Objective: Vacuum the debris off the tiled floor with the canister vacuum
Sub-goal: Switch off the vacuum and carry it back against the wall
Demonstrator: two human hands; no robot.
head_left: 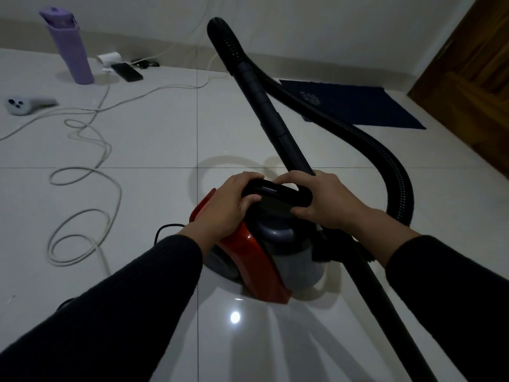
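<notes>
Both hands meet on the black carry handle [276,192] on top of the red and grey canister vacuum [257,252], which sits on the glossy white tiled floor [154,150] directly under them. The left hand [230,208] wraps its fingers over the handle's left end with the thumb pressed at the near side, its palm lying on the red shell; the right hand [321,201] clasps the handle's right end, fingers curled over the top and thumb tucked beneath. Both forearms wear dark ribbed sleeves [132,307]. A rigid black wand [264,106] rises away from between the hands toward the wall, and a ribbed black hose [385,164] loops out beyond the right hand and curves back down to the canister near the right wrist. Beyond the right hand lies a dark blue mat [355,104] beside a wooden door [473,73]. Out past the left hand a white cable [88,172] coils over the tiles; farther off stand a tall lilac bottle [70,48], a black phone [127,72] and a pale grey handheld controller [23,104].
</notes>
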